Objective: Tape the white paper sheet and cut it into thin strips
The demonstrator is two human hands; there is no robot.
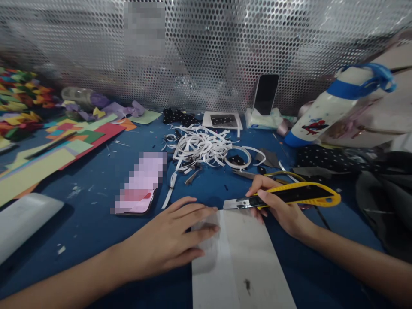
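A yellow and black utility knife point(294, 195) is held in my right hand point(280, 208), its metal blade pointing left over the top edge of a white sheet or board point(254, 257). My left hand point(180, 234) lies with spread fingers on the left part of that sheet, near its top edge. A dark smudge marks the sheet's lower middle. Beyond the hands is a tangled pile of white paper strips point(202, 146). Scissors point(247, 174) with yellow handles lie just behind the knife, partly hidden.
A phone point(141, 184) lies left of centre. Coloured papers point(77, 141) and folded paper pieces point(25, 98) fill the back left. Another phone point(266, 94) stands at the back, near a bottle point(325, 107). Dark fabric point(380, 193) lies right, a white object point(28, 219) left.
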